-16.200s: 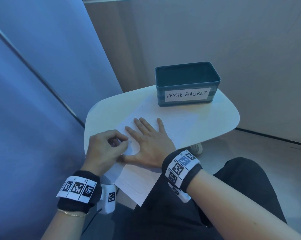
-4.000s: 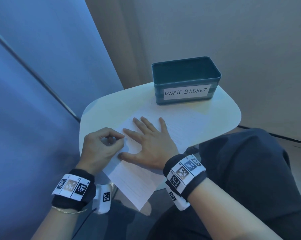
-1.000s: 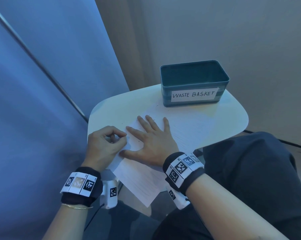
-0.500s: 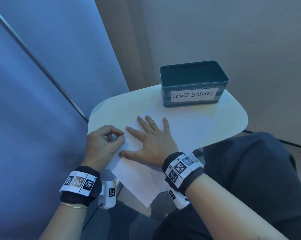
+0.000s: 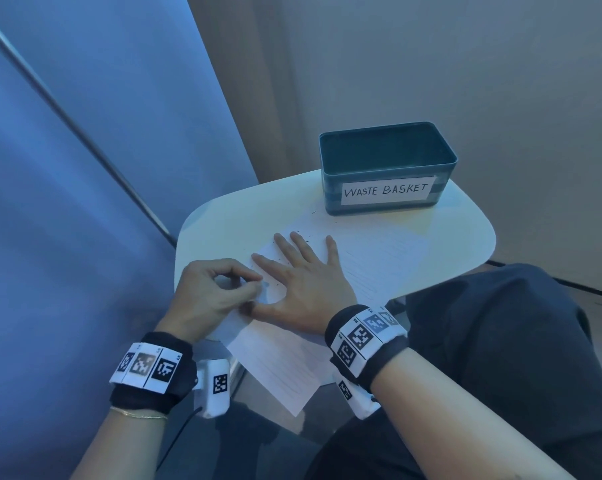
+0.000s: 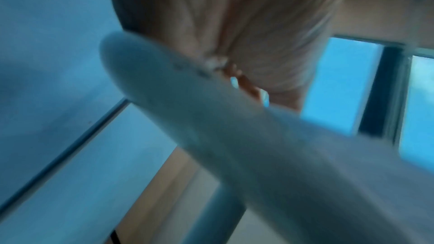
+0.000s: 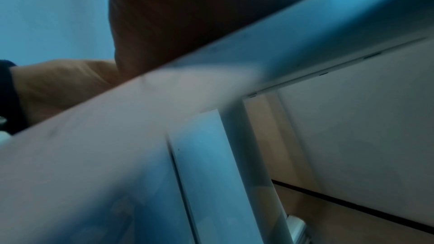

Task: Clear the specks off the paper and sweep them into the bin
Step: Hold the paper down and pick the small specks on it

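Evidently we pressed our right hand flat to steady the paper at frame centre, while our left hand pinched something unidentifiable beside the specks.

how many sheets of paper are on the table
1 that I can tell: the paper lies across the table in front of the waste basket, its near corner hanging over the edge, pinned by the flat right hand. More sheets could lie hidden under it.
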